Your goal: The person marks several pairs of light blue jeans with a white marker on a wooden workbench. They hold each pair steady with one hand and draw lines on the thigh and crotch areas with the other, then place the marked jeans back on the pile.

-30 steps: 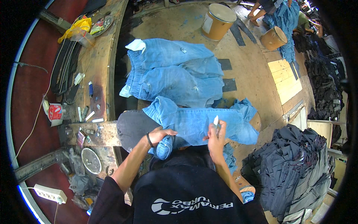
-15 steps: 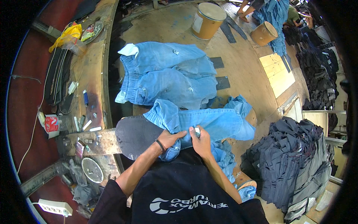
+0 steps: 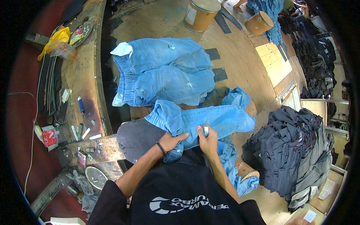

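Observation:
A pair of light-blue jeans (image 3: 210, 116) with an elastic waistband is drawn over a dark rounded board (image 3: 137, 138) in front of me. My left hand (image 3: 173, 141) is closed on the near edge of the jeans below the waistband, its thumb on top and its other fingers partly hidden. Just to its right, my right hand (image 3: 208, 140) is closed round a small pale object (image 3: 206, 131), too small to name, against the denim of the leg. More of the blue denim hangs down beside my right forearm.
Blue jeans (image 3: 165, 75) lie spread beyond the board. At right rises a pile of dark trousers (image 3: 285, 157). Two brown drums (image 3: 202, 17) stand at the back. The left bench (image 3: 84, 71) carries a blue marker (image 3: 81, 105), white sticks and a plastic cup.
My right hand has slid slightly right along the jeans leg with the pale object. My left hand keeps its hold. The whole view has shifted a little.

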Action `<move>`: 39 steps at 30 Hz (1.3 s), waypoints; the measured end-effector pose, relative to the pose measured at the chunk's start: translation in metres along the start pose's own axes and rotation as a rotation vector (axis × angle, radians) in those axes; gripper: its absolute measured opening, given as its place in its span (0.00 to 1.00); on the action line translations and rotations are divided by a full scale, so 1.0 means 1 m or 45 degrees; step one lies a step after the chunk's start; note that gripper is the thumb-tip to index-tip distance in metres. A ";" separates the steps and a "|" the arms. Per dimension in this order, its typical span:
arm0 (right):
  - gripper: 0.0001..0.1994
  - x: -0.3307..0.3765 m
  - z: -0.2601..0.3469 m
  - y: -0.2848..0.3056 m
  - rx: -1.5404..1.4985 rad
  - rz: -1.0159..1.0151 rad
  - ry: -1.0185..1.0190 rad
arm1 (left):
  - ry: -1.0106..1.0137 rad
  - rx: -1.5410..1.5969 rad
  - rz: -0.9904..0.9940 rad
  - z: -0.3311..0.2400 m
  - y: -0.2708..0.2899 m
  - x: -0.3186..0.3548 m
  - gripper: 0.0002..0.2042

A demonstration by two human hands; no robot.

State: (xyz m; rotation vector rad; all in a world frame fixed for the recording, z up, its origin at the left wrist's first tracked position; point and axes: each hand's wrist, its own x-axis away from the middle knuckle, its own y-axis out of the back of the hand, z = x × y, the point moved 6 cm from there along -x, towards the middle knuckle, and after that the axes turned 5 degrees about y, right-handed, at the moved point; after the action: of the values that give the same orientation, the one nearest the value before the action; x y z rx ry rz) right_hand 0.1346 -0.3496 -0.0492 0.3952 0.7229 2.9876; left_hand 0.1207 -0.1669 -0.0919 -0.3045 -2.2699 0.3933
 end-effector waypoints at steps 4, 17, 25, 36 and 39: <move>0.17 0.004 0.009 -0.005 0.136 -0.020 0.023 | 0.075 -0.018 0.022 0.001 -0.003 -0.002 0.26; 0.11 0.016 0.034 -0.003 0.006 0.330 0.030 | 0.100 -0.128 0.134 0.002 0.012 0.016 0.23; 0.09 0.010 0.013 -0.013 -0.362 0.531 -0.510 | -0.053 -0.077 -0.021 -0.004 0.002 0.011 0.23; 0.08 0.017 0.011 -0.014 -0.390 0.508 -0.411 | -0.151 -0.151 -0.098 0.000 0.005 0.009 0.24; 0.09 0.015 0.014 -0.014 -0.338 0.521 -0.344 | -0.171 -0.152 -0.066 -0.001 0.003 0.009 0.25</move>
State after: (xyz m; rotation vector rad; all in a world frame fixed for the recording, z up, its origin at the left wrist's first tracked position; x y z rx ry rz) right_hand 0.1236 -0.3296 -0.0399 1.0111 0.2370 3.2325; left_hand 0.1158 -0.1606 -0.0865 -0.2873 -2.4327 0.2584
